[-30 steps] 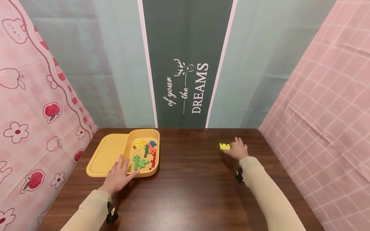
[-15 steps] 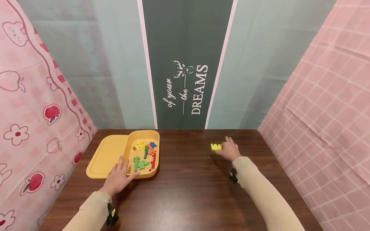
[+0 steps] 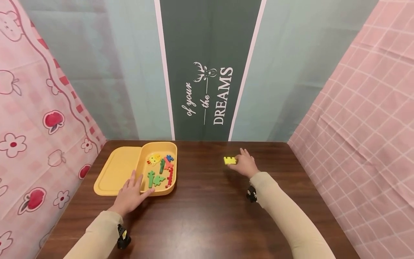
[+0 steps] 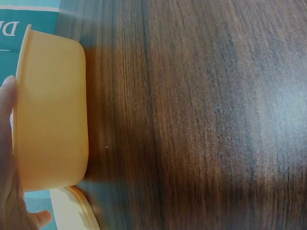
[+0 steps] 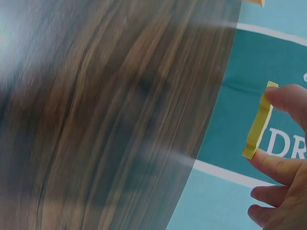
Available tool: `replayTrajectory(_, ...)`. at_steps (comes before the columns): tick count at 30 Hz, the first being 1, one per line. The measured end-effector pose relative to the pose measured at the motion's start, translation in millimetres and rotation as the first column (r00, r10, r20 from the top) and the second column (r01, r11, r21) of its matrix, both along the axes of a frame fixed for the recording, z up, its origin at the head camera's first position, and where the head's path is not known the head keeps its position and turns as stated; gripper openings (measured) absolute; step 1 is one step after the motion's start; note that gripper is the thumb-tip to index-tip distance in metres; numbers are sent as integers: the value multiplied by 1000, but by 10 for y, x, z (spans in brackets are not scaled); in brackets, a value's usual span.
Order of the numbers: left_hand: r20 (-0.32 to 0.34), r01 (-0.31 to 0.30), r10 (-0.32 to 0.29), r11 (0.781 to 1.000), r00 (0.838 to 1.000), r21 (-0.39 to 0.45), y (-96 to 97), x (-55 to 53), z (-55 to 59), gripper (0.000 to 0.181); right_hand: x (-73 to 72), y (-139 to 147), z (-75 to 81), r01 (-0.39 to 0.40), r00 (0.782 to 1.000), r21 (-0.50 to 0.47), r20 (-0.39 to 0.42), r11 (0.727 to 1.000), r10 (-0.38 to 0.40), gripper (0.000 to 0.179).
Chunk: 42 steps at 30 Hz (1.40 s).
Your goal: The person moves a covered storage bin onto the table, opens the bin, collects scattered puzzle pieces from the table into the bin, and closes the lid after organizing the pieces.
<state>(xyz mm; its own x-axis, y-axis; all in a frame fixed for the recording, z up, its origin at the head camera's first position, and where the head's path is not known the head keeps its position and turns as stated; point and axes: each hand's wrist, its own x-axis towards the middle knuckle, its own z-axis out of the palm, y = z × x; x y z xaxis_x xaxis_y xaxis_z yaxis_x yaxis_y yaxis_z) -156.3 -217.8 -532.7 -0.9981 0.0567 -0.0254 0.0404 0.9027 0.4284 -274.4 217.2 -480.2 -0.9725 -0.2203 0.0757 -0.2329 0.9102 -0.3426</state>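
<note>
My right hand (image 3: 245, 163) pinches a flat yellow notched piece, like a puzzle piece (image 3: 229, 160), in the air above the table. In the right wrist view that yellow piece (image 5: 259, 120) shows edge-on between thumb and fingertip. On the left, my left hand (image 3: 129, 196) lies with spread fingers at the near left corner of a yellow box (image 3: 166, 192), the thumb along its front rim. Inside the box are green pieces (image 3: 151, 179), a red piece (image 3: 169, 177), a blue piece (image 3: 169, 158) and a yellow animal-faced piece (image 3: 153, 159).
A yellow lid (image 3: 113, 171) lies left of the box, partly under or against its side; which one I cannot tell. The brown wooden table (image 3: 200, 212) meets a printed cloth (image 3: 207, 43) at the back. Pink cloths (image 3: 365, 126) hang at both sides.
My right hand has moved left across the table with the yellow puzzle piece, toward the box. The left hand stays at the box's corner. The whole head view has shifted slightly.
</note>
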Motion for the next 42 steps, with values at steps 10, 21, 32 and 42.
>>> replayTrajectory(10,8,-2,2,1000,1000,9,4,-13,14,96,30,-114,-30,-19,1000,-15,1,1000,19,51)
replayTrajectory(21,-7,6,-6,1000,1000,-6,26,-35,20,94,87,-365,76,-42,999,-27,4,999,42,51)
replayTrajectory(32,23,-1,1,1000,1000,8,30,11,12,94,53,-565,21,-73,997,-23,-17,997,72,51)
replayTrajectory(42,2,2,-2,1000,1000,-2,-10,-6,-10,95,39,-693,82,-86,996,1,-12,996,86,50)
